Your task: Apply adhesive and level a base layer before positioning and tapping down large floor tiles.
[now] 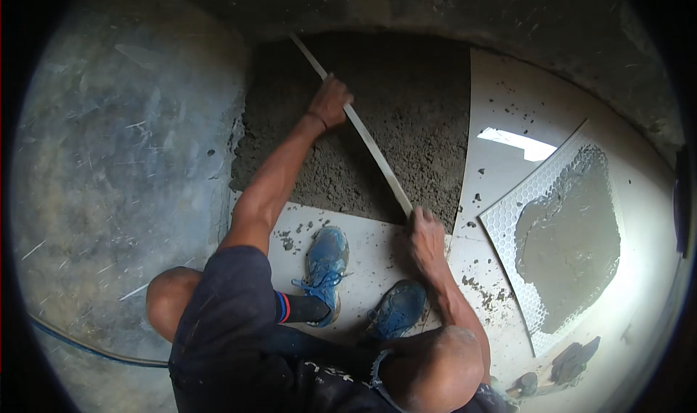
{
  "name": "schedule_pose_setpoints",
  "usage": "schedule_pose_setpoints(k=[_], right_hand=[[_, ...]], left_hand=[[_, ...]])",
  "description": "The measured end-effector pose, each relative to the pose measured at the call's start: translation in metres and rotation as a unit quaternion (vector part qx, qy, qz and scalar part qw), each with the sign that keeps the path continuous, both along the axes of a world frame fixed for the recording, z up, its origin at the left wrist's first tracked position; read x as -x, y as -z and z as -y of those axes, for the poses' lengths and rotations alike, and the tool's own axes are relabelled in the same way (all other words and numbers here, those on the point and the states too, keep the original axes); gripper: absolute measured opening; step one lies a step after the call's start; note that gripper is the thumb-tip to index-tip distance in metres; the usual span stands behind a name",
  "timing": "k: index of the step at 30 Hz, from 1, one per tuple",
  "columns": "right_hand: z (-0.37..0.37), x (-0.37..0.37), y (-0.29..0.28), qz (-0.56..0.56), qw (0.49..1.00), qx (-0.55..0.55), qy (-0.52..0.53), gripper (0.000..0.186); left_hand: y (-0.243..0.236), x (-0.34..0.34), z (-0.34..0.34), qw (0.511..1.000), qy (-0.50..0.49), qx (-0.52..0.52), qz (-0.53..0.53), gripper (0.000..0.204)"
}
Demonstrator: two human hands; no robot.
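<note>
A long, pale, flat straightedge [379, 155] lies slantwise over a bed of dark, damp mortar [428, 101]. My left hand [332, 101] is closed around its upper middle part, the arm stretched forward. Close to my feet, my right hand [427, 239] grips the near end of the straightedge at the bed's front edge. On the far side, the mortar looks smooth and dark; around and right of the straightedge it is crumbly and loose. The fingers' undersides are hidden.
Right of the bed, a tile [501, 217] lies with its honeycomb-patterned back up, spread with wet grey paste [570, 231]. A trowel [573, 361] rests at lower right. Mortar crumbs dot the pale floor tiles [497, 93]. A grey wall [131, 159] stands left; a hose [94, 351] runs beside me.
</note>
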State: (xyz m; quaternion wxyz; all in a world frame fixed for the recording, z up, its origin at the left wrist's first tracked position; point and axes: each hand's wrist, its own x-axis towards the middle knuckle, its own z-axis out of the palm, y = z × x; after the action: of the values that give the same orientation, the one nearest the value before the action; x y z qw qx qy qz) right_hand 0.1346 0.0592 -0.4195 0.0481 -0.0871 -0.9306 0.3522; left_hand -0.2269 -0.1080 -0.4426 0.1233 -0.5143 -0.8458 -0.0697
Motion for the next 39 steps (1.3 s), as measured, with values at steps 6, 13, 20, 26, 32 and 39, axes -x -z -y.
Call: schedule_pose_setpoints(k=[6,13,20,26,32,39], right_hand=[[0.003,0.015,-0.001,0.078,0.997,-0.016,-0.015,0.015],[0.011,0.044,0.005,0.066,0.997,-0.012,-0.045,0.009],[0.01,0.051,0.002,-0.006,0.998,-0.019,-0.053,0.013],[0.014,0.056,0.0,0.078,0.993,-0.016,-0.086,0.014],[0.014,0.047,-0.003,0.086,0.989,-0.017,-0.118,0.017],[0.017,-0.002,-0.005,0.085,0.992,-0.022,-0.087,0.02]], left_hand=[[-0.004,0.004,0.012,0.989,-0.042,0.116,0.082,0.02],[-0.003,0.025,0.038,0.995,-0.061,0.057,0.049,0.018],[-0.007,0.026,0.052,0.993,-0.082,0.064,0.052,0.018],[-0.015,0.018,0.073,0.989,-0.115,0.086,0.041,0.019],[-0.016,-0.008,0.086,0.984,-0.14,0.106,0.039,0.021],[-0.016,-0.045,0.087,0.984,-0.137,0.104,0.054,0.021]])
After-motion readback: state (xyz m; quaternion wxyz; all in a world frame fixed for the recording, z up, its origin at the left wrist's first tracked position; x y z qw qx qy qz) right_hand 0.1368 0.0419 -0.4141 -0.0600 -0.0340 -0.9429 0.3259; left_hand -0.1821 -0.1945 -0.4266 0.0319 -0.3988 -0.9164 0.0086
